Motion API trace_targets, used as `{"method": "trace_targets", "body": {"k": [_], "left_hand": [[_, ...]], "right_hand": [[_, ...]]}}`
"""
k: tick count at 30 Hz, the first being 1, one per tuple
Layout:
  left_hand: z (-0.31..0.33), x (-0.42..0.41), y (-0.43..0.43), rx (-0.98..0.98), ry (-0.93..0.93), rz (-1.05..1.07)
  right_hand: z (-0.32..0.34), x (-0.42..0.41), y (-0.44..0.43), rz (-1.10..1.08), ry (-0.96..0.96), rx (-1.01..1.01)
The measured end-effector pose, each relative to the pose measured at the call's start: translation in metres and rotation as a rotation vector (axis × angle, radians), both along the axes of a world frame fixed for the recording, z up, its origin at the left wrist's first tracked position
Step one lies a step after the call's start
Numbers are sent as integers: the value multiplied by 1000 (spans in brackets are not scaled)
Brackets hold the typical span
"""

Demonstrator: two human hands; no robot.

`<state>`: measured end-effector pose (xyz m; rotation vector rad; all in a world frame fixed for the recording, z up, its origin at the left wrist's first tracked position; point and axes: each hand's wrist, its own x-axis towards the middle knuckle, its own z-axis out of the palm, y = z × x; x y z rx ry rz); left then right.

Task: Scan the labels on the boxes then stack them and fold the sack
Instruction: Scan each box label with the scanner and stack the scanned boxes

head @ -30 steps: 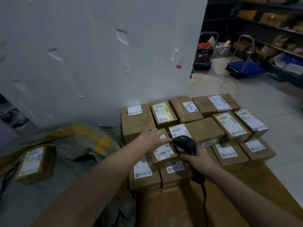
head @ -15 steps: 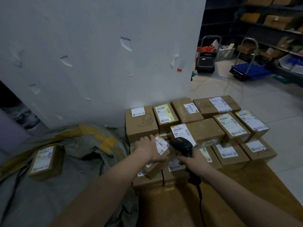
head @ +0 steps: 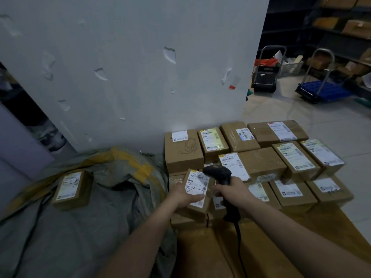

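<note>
My left hand (head: 183, 196) grips a small brown box (head: 197, 189) lifted off the pile, its white label tilted up toward me. My right hand (head: 233, 192) holds a black corded barcode scanner (head: 218, 174), whose head sits just above the label's top right corner. Several labelled brown boxes (head: 261, 161) lie packed in rows on a brown platform (head: 271, 237) against the wall. A crumpled grey sack (head: 90, 217) with yellow bands spreads on the left, and one lone labelled box (head: 71, 188) rests on it.
A grey wall (head: 130, 67) rises directly behind the boxes. On the tiled floor at the right stand a black hand trolley (head: 265, 77) and a blue one (head: 321, 91). Shelves (head: 345, 23) with cartons line the far right.
My left hand has picked the small box up off the pile and turned its label toward me. The scanner has come closer to that label.
</note>
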<state>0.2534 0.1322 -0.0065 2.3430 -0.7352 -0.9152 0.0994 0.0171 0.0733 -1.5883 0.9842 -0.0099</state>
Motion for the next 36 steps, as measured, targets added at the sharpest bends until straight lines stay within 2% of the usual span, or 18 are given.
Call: {"method": "trace_targets", "body": {"k": [3,8,11,16,29,36], "left_hand": [[-14,-13,0,-55,42,203],[-35,-32,-2,-120,-30,433],[-28,-51,5,-182,-60,536],[-28,-59,5,-267,-97,596],[-33,-82,-2,-307,-296,732],[-30,-94,1,-330,-298,745]], "right_hand": [[3,6,0,-11,29,11],[17,13,-1,56,90,97],[25,16,3,61,101,134],[36,20,11,69,107,110],[43,25,14,46,90,128],[40,26,17,76,109,189]]}}
